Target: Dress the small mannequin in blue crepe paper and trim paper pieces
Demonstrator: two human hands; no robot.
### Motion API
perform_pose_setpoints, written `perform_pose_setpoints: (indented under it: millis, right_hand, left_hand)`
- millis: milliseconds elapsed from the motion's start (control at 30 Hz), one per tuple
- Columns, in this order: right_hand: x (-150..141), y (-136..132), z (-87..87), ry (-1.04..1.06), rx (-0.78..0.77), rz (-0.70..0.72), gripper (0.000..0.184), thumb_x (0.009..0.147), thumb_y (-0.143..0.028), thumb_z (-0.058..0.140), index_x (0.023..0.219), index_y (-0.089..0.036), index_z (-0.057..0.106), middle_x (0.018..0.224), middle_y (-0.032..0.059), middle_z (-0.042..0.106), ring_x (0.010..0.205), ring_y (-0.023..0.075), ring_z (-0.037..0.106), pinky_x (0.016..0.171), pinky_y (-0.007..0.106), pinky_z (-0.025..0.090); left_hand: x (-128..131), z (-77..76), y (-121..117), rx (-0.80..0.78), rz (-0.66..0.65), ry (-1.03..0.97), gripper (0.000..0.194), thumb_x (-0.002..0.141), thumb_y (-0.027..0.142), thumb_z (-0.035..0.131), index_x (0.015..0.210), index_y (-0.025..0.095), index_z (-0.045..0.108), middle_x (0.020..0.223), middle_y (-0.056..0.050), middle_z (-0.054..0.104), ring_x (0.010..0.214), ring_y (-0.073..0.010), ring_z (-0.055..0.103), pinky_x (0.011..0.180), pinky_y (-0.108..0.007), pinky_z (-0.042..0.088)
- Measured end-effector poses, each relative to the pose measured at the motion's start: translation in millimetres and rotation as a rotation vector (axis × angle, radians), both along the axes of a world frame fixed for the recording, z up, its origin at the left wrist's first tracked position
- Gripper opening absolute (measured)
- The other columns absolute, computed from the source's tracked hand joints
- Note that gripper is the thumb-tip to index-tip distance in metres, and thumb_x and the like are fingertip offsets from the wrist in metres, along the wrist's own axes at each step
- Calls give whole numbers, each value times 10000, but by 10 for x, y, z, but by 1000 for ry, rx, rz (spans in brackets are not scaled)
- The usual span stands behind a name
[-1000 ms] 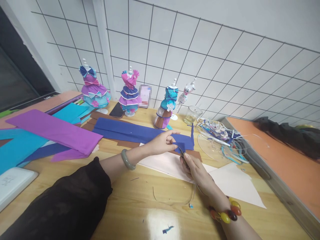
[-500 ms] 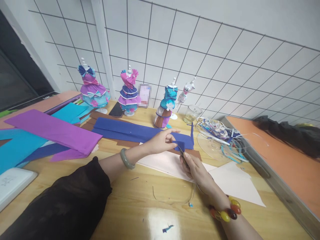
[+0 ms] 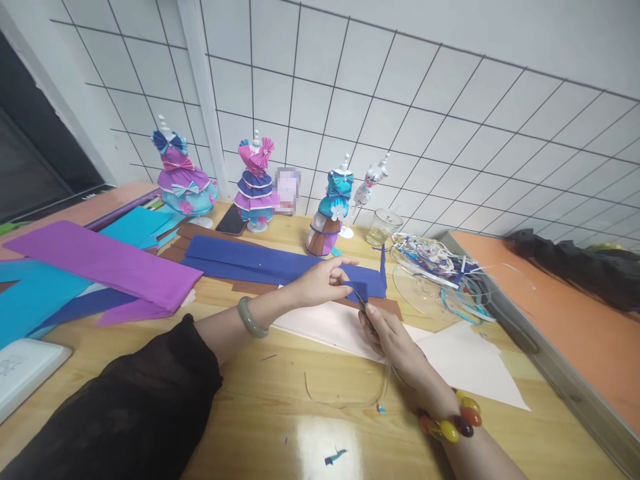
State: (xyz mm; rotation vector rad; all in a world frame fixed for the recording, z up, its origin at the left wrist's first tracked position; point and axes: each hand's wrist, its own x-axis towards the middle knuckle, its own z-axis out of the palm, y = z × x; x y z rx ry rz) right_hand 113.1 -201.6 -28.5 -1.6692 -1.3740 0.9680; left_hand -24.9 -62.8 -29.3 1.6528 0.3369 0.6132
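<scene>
My left hand (image 3: 324, 283) pinches a small dark-blue piece of paper or cloth (image 3: 359, 289) between thumb and fingers. My right hand (image 3: 387, 333) is closed round a pair of scissors (image 3: 361, 301), whose blades meet the small blue piece; the handles are mostly covered by my fingers. Behind both hands lies a long folded dark-blue sheet (image 3: 240, 259) on top of brown sheets (image 3: 395, 309). Beneath my hands is a pale pink sheet (image 3: 320, 325), with another pale sheet (image 3: 475, 363) to the right.
Small dress forms in layered dresses (image 3: 256, 183) stand along the tiled wall, near a bare white form (image 3: 373, 179) and a glass cup (image 3: 384, 227). Purple sheets (image 3: 110, 263) lie left. Right are ribbon scraps (image 3: 435, 260) and an orange surface (image 3: 550, 300) behind a raised edge.
The view has shifted very slightly. Both hands hold almost the same position, with the scissors still at the small blue piece.
</scene>
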Motion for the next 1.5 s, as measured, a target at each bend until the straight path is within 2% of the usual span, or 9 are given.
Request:
perform_pose_setpoints:
  millis: [167, 467, 1100, 1500]
  right_hand:
    - [8, 7, -13, 13, -10, 3, 470, 897, -590, 299, 624, -212, 353, 524, -53, 309, 456, 101, 261, 443, 251, 214]
    - [42, 21, -56, 21, -2, 31, 469, 900, -583, 302, 629, -206, 369, 523, -57, 306, 455, 94, 252, 427, 242, 208]
    - [-5, 3, -6, -6, 7, 6, 454, 917, -556, 286, 634, -208, 356, 530, -53, 309, 470, 97, 264, 441, 246, 217]
    - [30, 17, -42, 13, -10, 19, 467, 911, -571, 285, 629, -207, 362, 523, -57, 305, 457, 96, 265, 438, 242, 215]
  left_hand:
    - [2, -3, -1, -7, -8, 7, 596, 726, 204, 621, 1282, 152, 413, 742, 22, 556, 667, -80, 521, 630, -221, 384]
    - [-3, 39, -53, -2, 1, 51, 604, 704, 176, 630, 1270, 171, 419, 710, 50, 522, 584, -50, 449, 576, -193, 341]
    - [-5, 49, -68, -101, -14, 51, 648, 682, 152, 652, 1282, 159, 407, 686, 53, 539, 584, -56, 502, 566, -193, 345]
    - [6, 15, -54, -149, -19, 37, 651, 677, 173, 668, 1277, 161, 416, 697, 46, 546, 610, -65, 529, 570, -193, 353]
